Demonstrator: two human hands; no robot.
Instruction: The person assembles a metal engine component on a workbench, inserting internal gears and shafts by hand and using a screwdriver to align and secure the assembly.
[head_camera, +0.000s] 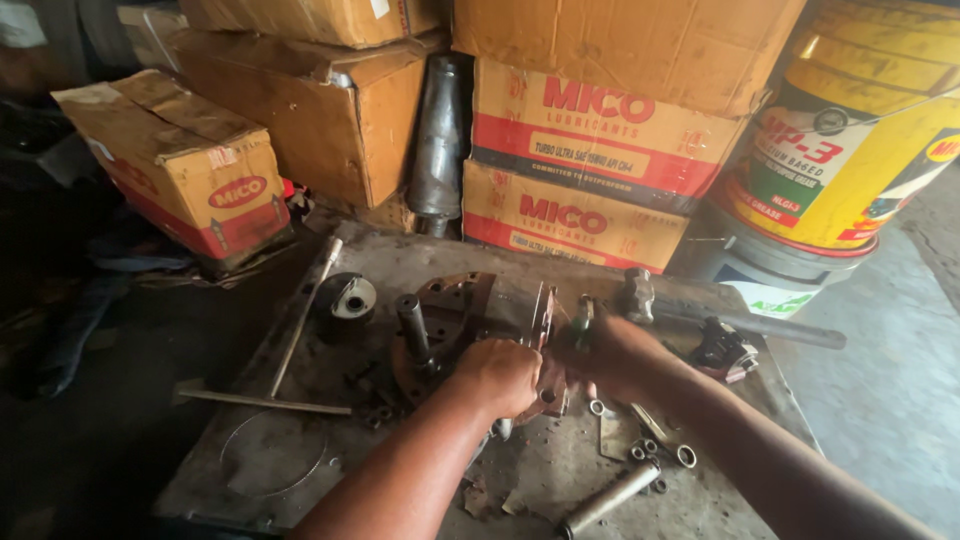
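Your left hand (497, 375) is clenched on the rusty machine part (455, 325) at the tabletop's (300, 470) centre; your right hand (610, 350), at three o'clock of it, grasps a small tool (583, 318). You seem mid-fastening; next calls for steady bracing.

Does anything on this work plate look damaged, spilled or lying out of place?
Nothing is clearly damaged or spilled. Small rings and washers lie scattered loose near the right hand, and a metal tube lies askew at the steel plate's front edge.
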